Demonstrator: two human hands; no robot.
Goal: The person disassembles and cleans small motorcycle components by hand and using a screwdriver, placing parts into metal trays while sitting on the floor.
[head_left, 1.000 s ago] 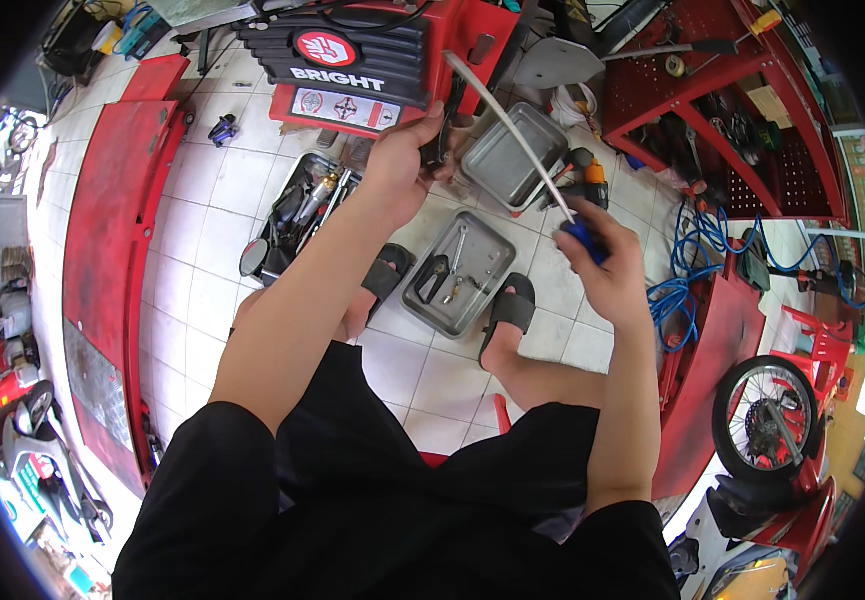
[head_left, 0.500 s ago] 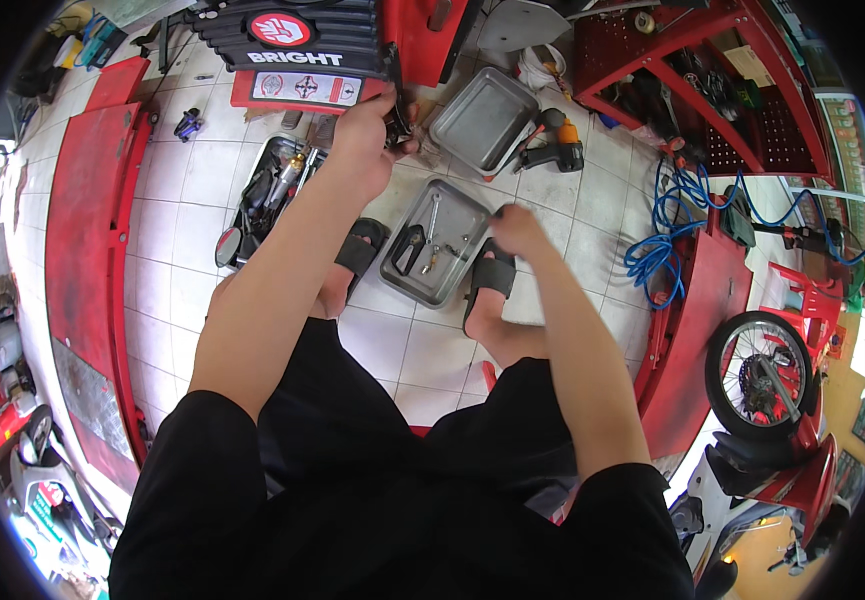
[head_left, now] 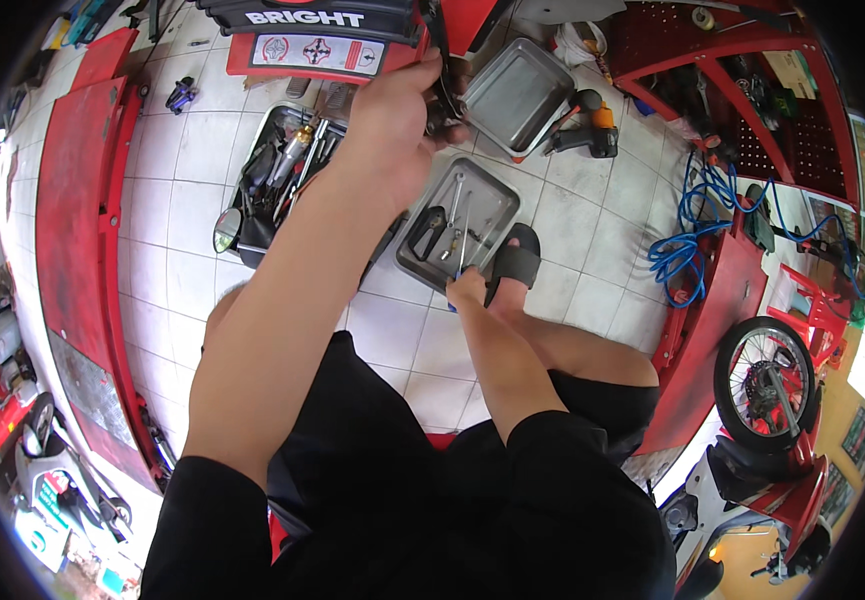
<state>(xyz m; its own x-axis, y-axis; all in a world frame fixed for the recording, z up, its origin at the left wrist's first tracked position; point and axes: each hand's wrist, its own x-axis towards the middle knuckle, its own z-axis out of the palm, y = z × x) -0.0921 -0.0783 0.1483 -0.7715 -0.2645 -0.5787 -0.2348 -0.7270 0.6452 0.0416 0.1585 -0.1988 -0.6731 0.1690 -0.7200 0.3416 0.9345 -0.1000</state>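
Observation:
My left hand [head_left: 399, 118] reaches forward beside the black and red machine [head_left: 317, 55]. Its fingers are wrapped round a dark part [head_left: 442, 98] there, mostly hidden by the hand. My right hand [head_left: 467, 287] is closed at the near edge of a grey metal tray [head_left: 505, 190]. From its grip a thin screwdriver [head_left: 463, 238] points forward over the tray, with a bit of blue handle showing behind. In the tray lie a wrench [head_left: 459, 190], a dark elongated part [head_left: 426, 230] and a few small metal pieces.
Beyond stands a second grey tray [head_left: 522, 92], with an orange and black power drill [head_left: 597, 125] to its right. A bin of tools [head_left: 287, 165] sits left of my forearm. Red lift platforms [head_left: 77, 270] flank the tiled floor; a blue hose [head_left: 687, 250] coils at right.
My right hand has moved from the tray's right side to its near edge, and a screwdriver now shows in it. The left hand stays at the dark part; the view has shifted slightly.

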